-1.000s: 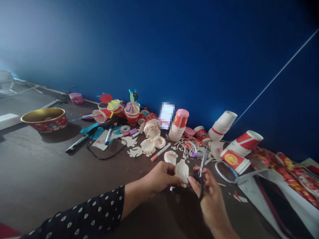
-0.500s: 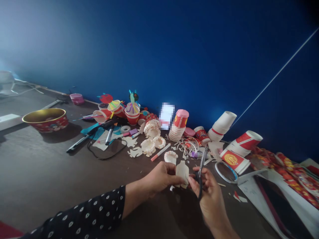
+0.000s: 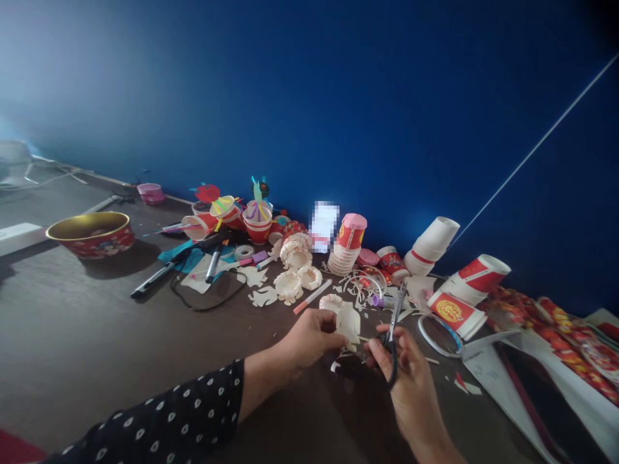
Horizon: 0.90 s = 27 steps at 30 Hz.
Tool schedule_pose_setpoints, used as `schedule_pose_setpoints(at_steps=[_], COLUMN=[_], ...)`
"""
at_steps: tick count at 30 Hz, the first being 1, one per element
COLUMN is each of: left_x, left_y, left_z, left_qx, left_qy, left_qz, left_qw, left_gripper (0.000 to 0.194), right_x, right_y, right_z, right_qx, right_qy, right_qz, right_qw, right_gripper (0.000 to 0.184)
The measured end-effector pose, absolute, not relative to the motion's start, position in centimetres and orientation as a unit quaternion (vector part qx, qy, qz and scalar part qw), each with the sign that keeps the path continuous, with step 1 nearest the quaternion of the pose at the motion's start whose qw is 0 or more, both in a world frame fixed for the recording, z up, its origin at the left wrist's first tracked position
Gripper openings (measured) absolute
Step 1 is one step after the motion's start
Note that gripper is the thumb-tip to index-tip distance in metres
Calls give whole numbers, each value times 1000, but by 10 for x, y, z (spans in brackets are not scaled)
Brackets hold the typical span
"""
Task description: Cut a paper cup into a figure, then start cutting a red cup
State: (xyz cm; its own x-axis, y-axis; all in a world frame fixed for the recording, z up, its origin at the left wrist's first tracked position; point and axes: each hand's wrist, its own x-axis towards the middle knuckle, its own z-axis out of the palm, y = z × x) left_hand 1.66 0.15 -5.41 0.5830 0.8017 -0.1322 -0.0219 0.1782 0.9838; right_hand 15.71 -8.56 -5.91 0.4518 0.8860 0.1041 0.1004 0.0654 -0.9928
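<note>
My left hand [image 3: 312, 338] is closed, pinching a cream paper cutout [image 3: 349, 321] between thumb and fingers. Curved edges and a narrow slit-like notch show on the cutout. Black-handled scissors [image 3: 395, 322] rest in my right hand [image 3: 405, 364], their blades pointing up and away. The right thumb and fingertip are also close to a thin pale strip [image 3: 363, 339] beside the cutout's right edge; whether it is still attached I cannot tell. Right behind the cutout lies a scalloped white paper cup piece [image 3: 331, 303]. Small white scraps [image 3: 335, 366] lie under the hands.
Paper cups [image 3: 344, 251] stand stacked by the blue wall, with tilted stacks [image 3: 432, 241] farther right. Markers [image 3: 211, 265], paper cutouts [image 3: 264, 296] and a tape roll [image 3: 244, 251] are strewn behind my hands. A red-gold bowl [image 3: 91, 235] sits left; a dark phone [image 3: 541, 399] lies right.
The cutout has turned and shifted slightly left in my left hand. My right fingertips have drawn off its edge, with a thin strip now between them and the cutout.
</note>
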Motion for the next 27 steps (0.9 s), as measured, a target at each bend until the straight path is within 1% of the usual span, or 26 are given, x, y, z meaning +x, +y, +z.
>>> schedule_pose_setpoints(at_steps=[5,10,13,17,20,23,25,27], left_x=[17,16,16,15,14,14,14,14], left_y=[3,6,9,12,14,15,16,17], left_z=[-50,-51,-53,-55,-54,-56,-57,-60], left_qx=[515,523,528,522,539,566,576,579], left_qy=[339,332,336,349,374,393,394,392], left_qz=[319,334,347,347,345,348,350,348], left_qw=[720,711,699,696,672,635,625,625], left_gripper=[11,14,13,10,11,19,21,22], right_x=[158,162,165,169,177,188,195,199], right_y=[-85,-84,-82,-79,-76,-73,-71,-70], right_z=[-58,-53,-51,-52,-56,-59,-60,-59], right_qx=[-595,-614,-623,-632,-656,-704,-714,-719], right_qy=[-418,-435,-432,-428,-444,-475,-489,-481], right_qz=[348,319,295,275,252,201,188,187], right_qw=[592,577,582,584,556,488,465,465], right_gripper=[29,34,39,39,36,33,30,29])
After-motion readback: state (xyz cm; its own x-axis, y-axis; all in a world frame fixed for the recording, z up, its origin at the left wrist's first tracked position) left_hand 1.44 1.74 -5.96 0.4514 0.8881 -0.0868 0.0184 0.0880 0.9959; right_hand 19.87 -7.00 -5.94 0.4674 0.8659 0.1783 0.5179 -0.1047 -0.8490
